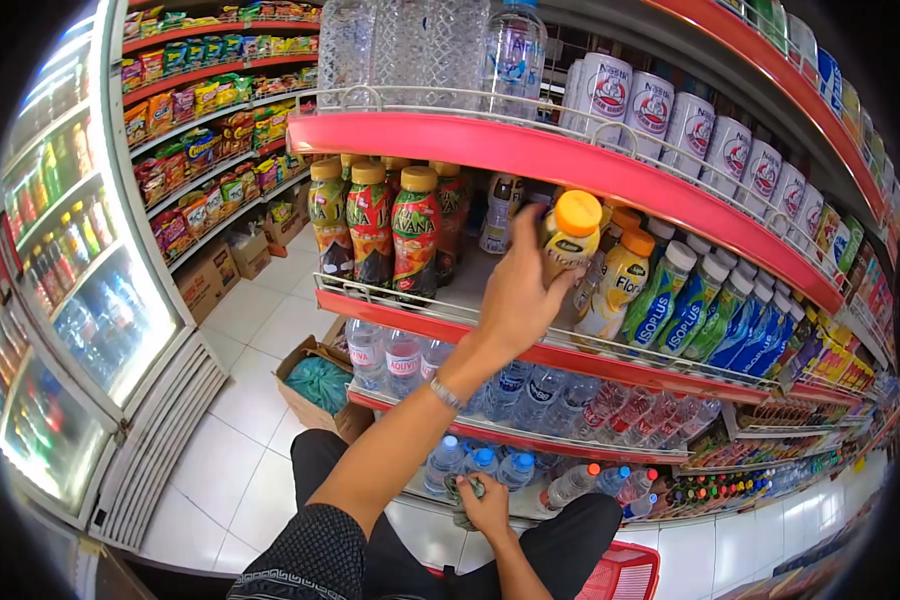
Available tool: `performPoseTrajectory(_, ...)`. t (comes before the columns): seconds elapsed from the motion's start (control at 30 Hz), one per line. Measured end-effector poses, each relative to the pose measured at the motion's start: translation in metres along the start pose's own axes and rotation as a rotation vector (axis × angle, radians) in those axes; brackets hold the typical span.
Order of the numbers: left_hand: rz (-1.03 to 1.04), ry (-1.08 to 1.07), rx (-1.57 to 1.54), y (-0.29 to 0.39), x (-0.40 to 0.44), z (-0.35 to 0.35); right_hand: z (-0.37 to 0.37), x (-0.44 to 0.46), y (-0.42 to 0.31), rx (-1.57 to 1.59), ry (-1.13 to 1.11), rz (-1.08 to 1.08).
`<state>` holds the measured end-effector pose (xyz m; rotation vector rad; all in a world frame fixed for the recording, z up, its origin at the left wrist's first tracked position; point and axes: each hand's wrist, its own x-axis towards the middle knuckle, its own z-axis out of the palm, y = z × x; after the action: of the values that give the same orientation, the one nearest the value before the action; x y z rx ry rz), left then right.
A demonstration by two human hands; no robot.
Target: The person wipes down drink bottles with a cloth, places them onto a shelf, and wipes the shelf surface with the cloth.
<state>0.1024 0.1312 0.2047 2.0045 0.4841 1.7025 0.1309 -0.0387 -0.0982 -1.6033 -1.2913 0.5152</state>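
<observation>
My left hand (523, 295) is wrapped round a yellow-capped juice bottle (570, 240) labelled Flori-something, at the front of the middle shelf. The bottle tilts slightly; whether its base touches the shelf is hidden. Just right of it stands a similar yellow-capped bottle (620, 280). A bare stretch of shelf lies left of my hand, and a bottle with a white label (500, 213) stands farther back. Low down between my knees, my right hand (486, 508) is closed on a crumpled grey-green cloth (466, 500), near blue-capped water bottles (480, 462).
Red-capped-edge shelving (570, 160) overhangs the bottles, with a wire rail (410, 300) along the front. Java tea bottles (415, 230) stand left, Isoplus bottles (660, 290) right. A cardboard box (315, 405), a red basket (625, 575) and a glass-door fridge (80, 230) are nearby.
</observation>
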Motion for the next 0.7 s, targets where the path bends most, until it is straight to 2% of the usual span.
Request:
performPoseTrajectory(0.03, 0.095, 0.125, -0.128, 0.004, -0.008, -0.005, 0.001, -0.001, 0.0, 0.003, -0.015, 0.022)
performPoseTrajectory(0.1, 0.033, 0.161, -0.329, 0.007, -0.029, -0.015, 0.002, -0.004, -0.001, 0.029, -0.01, 0.045)
performPoseTrajectory(0.2, -0.018, 0.172, -0.339, 0.017, -0.056, -0.038, 0.0, -0.001, -0.004, 0.069, -0.031, 0.095)
performPoseTrajectory(0.33, -0.149, 0.232, -0.544, 0.018, -0.091, -0.055, 0.002, 0.0, -0.003, 0.085, -0.047, 0.085)
performPoseTrajectory(0.4, -0.225, 0.226, -0.668, 0.011, -0.112, -0.066, 0.002, 0.001, -0.003, 0.091, -0.046, 0.075)
performPoseTrajectory(0.43, -0.251, 0.153, -0.701, 0.017, -0.119, -0.076, 0.001, 0.002, -0.003, 0.125, -0.003, 0.088)
performPoseTrajectory(0.5, -0.437, 0.064, -0.999, 0.015, -0.139, -0.088, -0.004, 0.003, 0.0, 0.151, 0.037, 0.105)
performPoseTrajectory(0.6, -0.759, -0.161, -1.501, -0.013, -0.184, -0.098, -0.019, 0.002, 0.005, 0.336, 0.422, 0.133)
performPoseTrajectory(0.63, -0.917, -0.069, -1.381, -0.014, -0.199, -0.091, -0.023, 0.005, -0.008, 0.373, 0.551, 0.179)
performPoseTrajectory(0.7, -1.157, 0.081, -1.018, -0.021, -0.229, -0.072, -0.043, 0.005, -0.052, 0.535, 0.473, -0.06)
